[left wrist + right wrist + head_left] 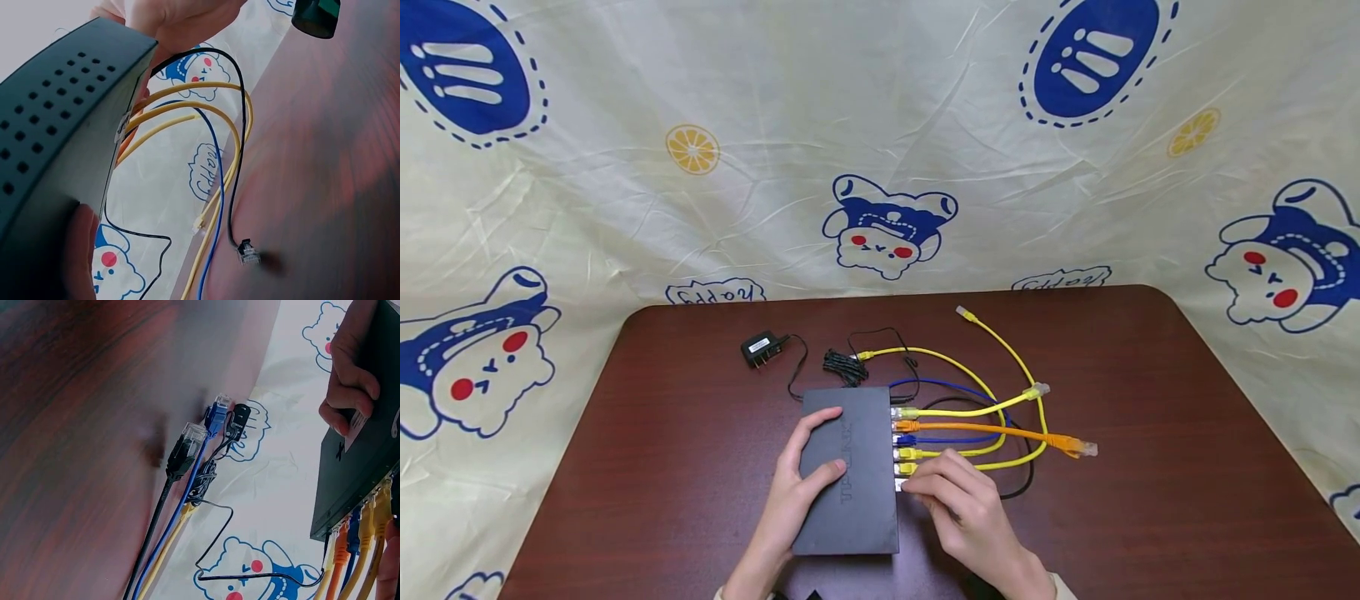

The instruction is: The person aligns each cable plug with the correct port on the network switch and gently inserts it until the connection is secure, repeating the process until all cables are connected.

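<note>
My left hand (793,487) grips a dark network switch (872,517) by its left side, thumb and a finger on the lettered top. In the left wrist view, the switch (44,112) is tilted, showing rows of vent holes. My right hand (966,508) pinches a black network cable plug (395,490) at the nearest port in the row. Its black cable (241,100) loops away to a loose end. Several plugs sit in the adjoining ports: yellow plugs (907,468), a blue plug (907,440) and an orange plug (907,426). My right fingers largely hide the black plug.
A black power adapter (762,348) lies at the back left of the brown table (1150,400), its bundled cord (846,367) behind the switch. Loose cable ends spread right and back, including an orange cable (1060,443). A patterned cloth (775,217) hangs behind.
</note>
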Demonstrator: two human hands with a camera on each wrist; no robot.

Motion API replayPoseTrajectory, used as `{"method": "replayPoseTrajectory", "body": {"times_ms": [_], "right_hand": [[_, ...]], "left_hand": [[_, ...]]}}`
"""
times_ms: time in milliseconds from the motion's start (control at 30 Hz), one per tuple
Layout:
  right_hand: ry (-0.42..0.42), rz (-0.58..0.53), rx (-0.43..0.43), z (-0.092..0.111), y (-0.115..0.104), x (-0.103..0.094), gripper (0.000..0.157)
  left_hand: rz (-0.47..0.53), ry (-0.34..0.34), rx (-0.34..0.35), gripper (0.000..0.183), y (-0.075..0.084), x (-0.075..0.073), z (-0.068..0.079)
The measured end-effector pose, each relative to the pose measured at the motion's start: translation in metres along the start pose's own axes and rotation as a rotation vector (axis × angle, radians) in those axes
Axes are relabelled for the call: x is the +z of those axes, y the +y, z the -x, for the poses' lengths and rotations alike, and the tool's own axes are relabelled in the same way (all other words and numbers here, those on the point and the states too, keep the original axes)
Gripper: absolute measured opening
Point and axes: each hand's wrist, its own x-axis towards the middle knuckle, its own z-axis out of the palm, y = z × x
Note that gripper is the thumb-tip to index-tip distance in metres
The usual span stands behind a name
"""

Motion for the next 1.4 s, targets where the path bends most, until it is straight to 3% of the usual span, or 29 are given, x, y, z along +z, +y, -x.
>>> {"method": "replayPoseTrajectory", "body": {"times_ms": [600, 1400], "right_hand": [[-0.007, -0.018, -0.059, -0.0042, -0.0028, 0.0003, 0.032], [0.001, 0.039, 0.055, 0.0014, -0.0047, -0.0037, 0.024]], "left_hand": [[-0.03, -0.002, 0.022, 0.054, 0.0016, 0.0031, 0.004], [0.028, 0.039, 0.014, 0.052, -0.0033, 0.0065, -0.0001]]}}
